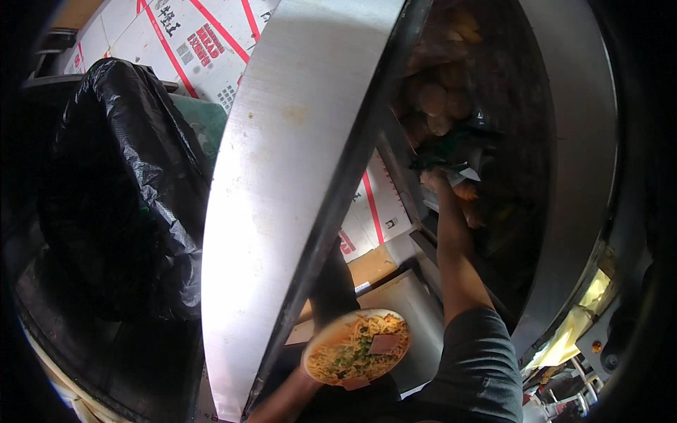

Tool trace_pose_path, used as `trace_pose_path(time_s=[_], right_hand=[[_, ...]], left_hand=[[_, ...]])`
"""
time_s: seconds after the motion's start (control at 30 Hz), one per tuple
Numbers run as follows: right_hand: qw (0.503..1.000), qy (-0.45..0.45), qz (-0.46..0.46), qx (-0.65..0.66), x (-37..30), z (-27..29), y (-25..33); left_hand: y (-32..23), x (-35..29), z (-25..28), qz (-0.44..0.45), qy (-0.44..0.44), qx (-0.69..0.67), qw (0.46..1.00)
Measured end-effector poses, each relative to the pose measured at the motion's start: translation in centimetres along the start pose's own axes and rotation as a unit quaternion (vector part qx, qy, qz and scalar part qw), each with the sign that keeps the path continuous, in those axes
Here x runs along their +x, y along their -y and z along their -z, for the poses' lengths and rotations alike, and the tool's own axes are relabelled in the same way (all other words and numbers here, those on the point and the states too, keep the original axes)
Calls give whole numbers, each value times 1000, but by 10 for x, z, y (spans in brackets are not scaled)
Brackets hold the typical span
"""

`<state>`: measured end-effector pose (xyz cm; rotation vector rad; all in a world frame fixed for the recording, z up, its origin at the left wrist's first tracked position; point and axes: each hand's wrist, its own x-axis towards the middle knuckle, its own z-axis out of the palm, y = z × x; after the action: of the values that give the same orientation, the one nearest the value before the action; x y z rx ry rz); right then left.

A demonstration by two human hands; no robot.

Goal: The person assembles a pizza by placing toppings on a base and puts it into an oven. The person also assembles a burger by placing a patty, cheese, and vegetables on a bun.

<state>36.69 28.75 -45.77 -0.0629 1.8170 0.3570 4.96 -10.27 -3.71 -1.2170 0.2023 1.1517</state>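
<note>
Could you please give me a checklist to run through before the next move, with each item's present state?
1. Bowl supported: ok, the left hand holds it at its lower left side.
2. Lower pink slice fully inside the bowl: cannot tell, it lies right at the rim.
3. Steel door open: ok.
4. Right hand at the green package: ok.
5. Firm grip on that package: cannot tell, the fingers are too unclear.
6. Compartment well lit: not ok, its contents look dim.
</note>
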Motion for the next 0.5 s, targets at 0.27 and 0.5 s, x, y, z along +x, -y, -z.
trace_pose_path(time_s=[0.27,0.5], right_hand=[[993,13,-70,99,4,11,6],[765,-42,-265,586,-9,5,15]], left_hand=[[1,6,12,6,16,-39,999],[-4,4,11,14,-18,15,1000]])
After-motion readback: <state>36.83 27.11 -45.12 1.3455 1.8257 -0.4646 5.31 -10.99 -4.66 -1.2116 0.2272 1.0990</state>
